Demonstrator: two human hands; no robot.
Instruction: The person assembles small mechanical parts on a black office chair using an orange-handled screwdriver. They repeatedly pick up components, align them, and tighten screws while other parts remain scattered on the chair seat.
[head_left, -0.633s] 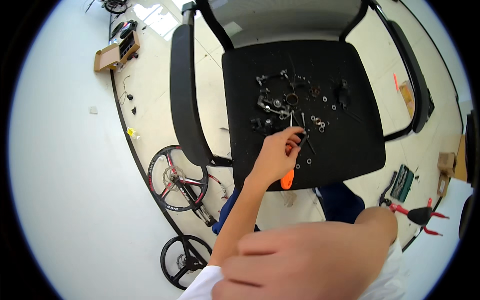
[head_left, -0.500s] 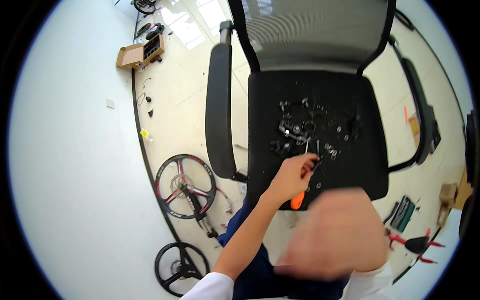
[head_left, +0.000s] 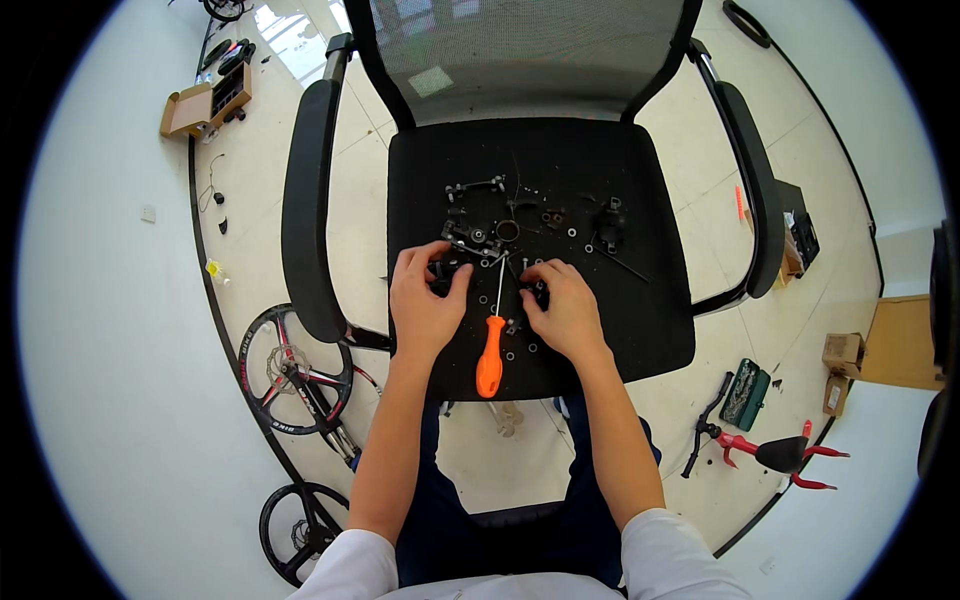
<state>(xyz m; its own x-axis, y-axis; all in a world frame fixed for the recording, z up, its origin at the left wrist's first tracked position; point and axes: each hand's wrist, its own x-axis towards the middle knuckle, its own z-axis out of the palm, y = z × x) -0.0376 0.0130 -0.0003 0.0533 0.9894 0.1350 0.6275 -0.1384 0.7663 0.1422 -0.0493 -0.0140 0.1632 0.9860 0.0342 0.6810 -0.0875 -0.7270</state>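
left hand (head_left: pixel 425 305) grip closed on small black metal part (head_left: pixel 447 270) | right hand (head_left: pixel 565 310) grip pinching another black part (head_left: pixel 537 291) | orange-handled screwdriver (head_left: pixel 490 345) between hands, on black chair seat (head_left: pixel 640 320)

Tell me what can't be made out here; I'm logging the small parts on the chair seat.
- Head view: whatever the left hand covers; its fingers hide it.
- Head view: the dark part under the right hand; only an edge shows.
- Head view: small washers and screws on the office chair seat; too small to identify.
- Head view: the screwdriver tip; lost among parts.
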